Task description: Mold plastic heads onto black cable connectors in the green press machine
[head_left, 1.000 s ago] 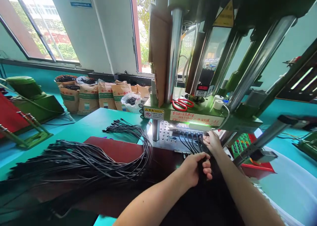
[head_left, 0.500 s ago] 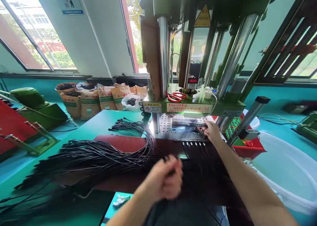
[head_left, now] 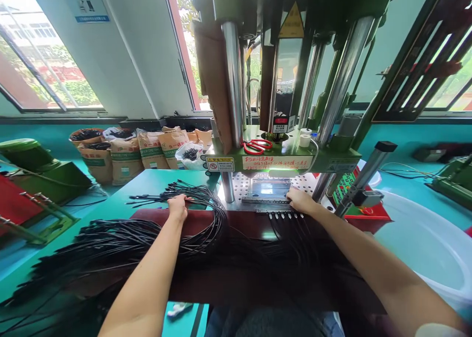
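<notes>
My left hand (head_left: pixel 178 207) reaches out to the bundle of thin black cables (head_left: pixel 195 193) on the left, its fingers closed on cables near their ends. My right hand (head_left: pixel 299 200) is at the press, its fingers closed on the right end of a flat metal mould (head_left: pixel 267 192); the fingertips are partly hidden. Along the mould's front edge, several cable connectors (head_left: pixel 283 216) sit in a row, their black cables hanging toward me over the dark red board (head_left: pixel 236 283).
The green press (head_left: pixel 339 155) stands over the mould, with red-handled scissors (head_left: pixel 257 146) on its ledge. A larger pile of black cables (head_left: pixel 110 243) covers the left. At right are a red tray (head_left: pixel 372 225) and a white tub (head_left: pixel 427 238). Paper sacks (head_left: pixel 127 160) line the wall.
My left hand has moved from above my lap forward and left to the cable bundle. My right hand has shifted slightly left on the mould. The whole view has turned a little.
</notes>
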`<action>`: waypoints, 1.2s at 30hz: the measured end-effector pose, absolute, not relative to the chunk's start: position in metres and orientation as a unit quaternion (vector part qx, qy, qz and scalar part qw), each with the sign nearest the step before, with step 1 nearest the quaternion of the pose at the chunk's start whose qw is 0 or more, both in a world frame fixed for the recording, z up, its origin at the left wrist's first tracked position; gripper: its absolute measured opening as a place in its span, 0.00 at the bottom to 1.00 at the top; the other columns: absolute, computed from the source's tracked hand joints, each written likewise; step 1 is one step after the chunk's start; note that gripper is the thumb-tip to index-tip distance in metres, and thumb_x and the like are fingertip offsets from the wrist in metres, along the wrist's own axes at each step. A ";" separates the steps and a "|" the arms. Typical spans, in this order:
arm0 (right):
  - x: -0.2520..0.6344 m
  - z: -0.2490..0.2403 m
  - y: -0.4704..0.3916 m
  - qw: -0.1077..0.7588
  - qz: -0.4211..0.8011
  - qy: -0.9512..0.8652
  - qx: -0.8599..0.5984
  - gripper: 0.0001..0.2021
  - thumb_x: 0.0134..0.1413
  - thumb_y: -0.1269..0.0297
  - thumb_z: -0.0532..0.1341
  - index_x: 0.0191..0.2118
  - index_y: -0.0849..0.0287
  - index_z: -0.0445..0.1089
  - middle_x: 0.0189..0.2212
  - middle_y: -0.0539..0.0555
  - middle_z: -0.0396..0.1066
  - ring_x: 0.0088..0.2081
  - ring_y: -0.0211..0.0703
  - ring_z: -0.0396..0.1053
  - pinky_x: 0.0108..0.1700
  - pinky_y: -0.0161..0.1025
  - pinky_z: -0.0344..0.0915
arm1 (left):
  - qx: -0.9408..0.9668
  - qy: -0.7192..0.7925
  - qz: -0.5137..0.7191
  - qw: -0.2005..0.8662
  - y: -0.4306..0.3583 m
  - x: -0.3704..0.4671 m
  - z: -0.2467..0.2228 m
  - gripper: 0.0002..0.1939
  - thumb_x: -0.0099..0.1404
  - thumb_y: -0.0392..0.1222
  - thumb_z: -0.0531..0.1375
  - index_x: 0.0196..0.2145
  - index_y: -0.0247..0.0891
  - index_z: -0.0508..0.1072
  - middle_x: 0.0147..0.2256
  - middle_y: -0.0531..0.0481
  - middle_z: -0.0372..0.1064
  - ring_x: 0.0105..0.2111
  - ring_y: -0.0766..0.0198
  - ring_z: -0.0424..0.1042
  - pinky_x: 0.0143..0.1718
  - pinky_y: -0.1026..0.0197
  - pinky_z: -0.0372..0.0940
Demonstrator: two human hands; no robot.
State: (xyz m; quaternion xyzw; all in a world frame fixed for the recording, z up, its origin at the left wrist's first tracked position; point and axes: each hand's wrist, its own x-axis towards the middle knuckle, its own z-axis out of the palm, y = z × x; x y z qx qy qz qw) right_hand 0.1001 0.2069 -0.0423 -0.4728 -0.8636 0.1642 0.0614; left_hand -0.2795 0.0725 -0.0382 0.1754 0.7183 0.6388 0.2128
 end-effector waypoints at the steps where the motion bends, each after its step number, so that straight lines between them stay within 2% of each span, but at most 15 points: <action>1: 0.095 -0.042 0.207 0.035 0.129 -0.869 -0.476 0.03 0.51 0.70 0.60 0.31 0.64 0.67 0.39 0.55 0.67 0.43 0.44 0.64 0.44 0.45 0.62 | 0.159 0.721 0.635 0.229 0.073 -0.280 -0.046 0.11 0.58 0.32 0.50 0.20 0.37 0.52 0.14 0.61 0.49 0.16 0.74 0.58 0.23 0.67 0.59; 5: 0.089 -0.042 0.203 -0.040 0.031 -0.880 -0.471 0.05 0.55 0.72 0.56 0.36 0.65 0.68 0.41 0.58 0.66 0.42 0.46 0.65 0.42 0.45 0.63 | 0.129 0.737 0.596 0.291 0.067 -0.293 -0.055 0.13 0.57 0.42 0.57 0.21 0.33 0.60 0.15 0.55 0.59 0.16 0.72 0.59 0.19 0.67 0.56; 8: 0.109 -0.039 0.197 -0.049 -0.017 -0.893 -0.446 0.11 0.53 0.77 0.51 0.38 0.64 0.68 0.44 0.61 0.64 0.44 0.47 0.66 0.40 0.40 0.63 | 0.146 0.748 0.521 0.385 0.060 -0.303 -0.045 0.22 0.55 0.55 0.57 0.21 0.30 0.66 0.16 0.48 0.63 0.14 0.70 0.57 0.15 0.68 0.49; 10: 0.128 -0.038 0.191 -0.060 -0.034 -0.900 -0.430 0.12 0.51 0.78 0.50 0.37 0.62 0.69 0.42 0.60 0.65 0.41 0.47 0.67 0.38 0.39 0.62 | 0.194 0.755 0.467 0.417 0.057 -0.298 -0.033 0.25 0.53 0.61 0.56 0.20 0.31 0.67 0.15 0.48 0.62 0.12 0.71 0.53 0.14 0.69 0.44; 12: 0.144 -0.040 0.184 -0.075 -0.045 -0.903 -0.421 0.12 0.49 0.78 0.51 0.36 0.62 0.69 0.41 0.60 0.65 0.38 0.47 0.68 0.36 0.39 0.62 | 0.280 0.749 0.470 0.374 0.055 -0.278 -0.020 0.24 0.51 0.61 0.56 0.21 0.33 0.67 0.14 0.53 0.59 0.12 0.73 0.50 0.15 0.69 0.42; 15: 0.154 -0.046 0.175 -0.072 -0.061 -0.904 -0.418 0.14 0.52 0.78 0.48 0.40 0.62 0.67 0.44 0.62 0.63 0.39 0.49 0.67 0.36 0.41 0.62 | 0.442 0.688 0.490 0.302 0.048 -0.215 -0.006 0.19 0.54 0.57 0.55 0.24 0.36 0.67 0.15 0.57 0.55 0.15 0.72 0.51 0.17 0.67 0.45; 16: 0.153 -0.048 0.173 -0.068 -0.064 -0.903 -0.419 0.14 0.53 0.78 0.47 0.40 0.62 0.67 0.45 0.63 0.62 0.41 0.50 0.67 0.36 0.42 0.62 | 0.493 0.672 0.460 0.305 0.043 -0.189 -0.006 0.18 0.56 0.55 0.54 0.23 0.36 0.67 0.16 0.56 0.56 0.16 0.71 0.53 0.18 0.67 0.47; 18: 0.149 -0.050 0.170 -0.063 -0.062 -0.901 -0.424 0.14 0.52 0.79 0.48 0.39 0.63 0.67 0.45 0.64 0.61 0.43 0.51 0.65 0.37 0.41 0.62 | 0.607 0.630 0.325 0.358 0.032 -0.135 -0.011 0.18 0.57 0.55 0.53 0.22 0.37 0.67 0.18 0.54 0.60 0.19 0.68 0.57 0.22 0.65 0.51; 20: 0.145 -0.047 0.171 -0.059 -0.054 -0.900 -0.429 0.11 0.48 0.79 0.52 0.36 0.63 0.68 0.45 0.64 0.62 0.46 0.53 0.63 0.39 0.41 0.61 | 0.705 0.575 0.262 0.322 0.020 -0.090 -0.023 0.18 0.57 0.54 0.54 0.20 0.37 0.67 0.21 0.52 0.62 0.24 0.65 0.60 0.29 0.63 0.53; 23: 0.145 -0.034 0.175 -0.046 -0.024 -0.896 -0.440 0.12 0.42 0.78 0.57 0.36 0.63 0.68 0.44 0.64 0.63 0.47 0.56 0.62 0.41 0.43 0.59 | 0.751 0.540 0.263 0.275 0.007 -0.046 -0.043 0.15 0.56 0.52 0.57 0.21 0.39 0.69 0.24 0.50 0.63 0.31 0.61 0.61 0.38 0.61 0.54; 25: 0.148 -0.024 0.180 -0.034 0.013 -0.889 -0.456 0.15 0.40 0.77 0.57 0.38 0.62 0.68 0.39 0.62 0.67 0.41 0.53 0.66 0.37 0.41 0.60 | 0.743 0.531 0.282 0.293 0.003 -0.032 -0.051 0.14 0.55 0.52 0.58 0.21 0.40 0.69 0.24 0.50 0.62 0.32 0.59 0.62 0.39 0.60 0.53; 28: 0.152 -0.011 0.190 0.001 0.072 -0.871 -0.485 0.13 0.38 0.78 0.55 0.35 0.61 0.68 0.28 0.55 0.69 0.32 0.47 0.67 0.30 0.36 0.57 | 0.717 0.531 0.262 0.369 0.009 -0.022 -0.051 0.15 0.55 0.53 0.58 0.21 0.40 0.69 0.22 0.51 0.61 0.28 0.61 0.62 0.36 0.61 0.55; 32: 0.152 -0.006 0.206 0.087 0.139 -0.837 -0.521 0.11 0.35 0.78 0.56 0.28 0.59 0.69 0.23 0.51 0.68 0.30 0.44 0.66 0.28 0.34 0.54 | 0.622 0.529 0.204 0.540 0.030 -0.019 -0.047 0.19 0.52 0.57 0.59 0.25 0.37 0.69 0.23 0.52 0.66 0.25 0.64 0.64 0.31 0.62 0.56; 36: 0.141 -0.013 0.223 0.163 0.240 -0.805 -0.517 0.08 0.35 0.78 0.58 0.24 0.60 0.70 0.18 0.47 0.67 0.23 0.39 0.66 0.24 0.31 0.56 | 0.410 0.429 0.276 0.756 0.063 -0.013 -0.052 0.20 0.49 0.53 0.64 0.30 0.33 0.66 0.28 0.46 0.70 0.27 0.64 0.69 0.32 0.61 0.60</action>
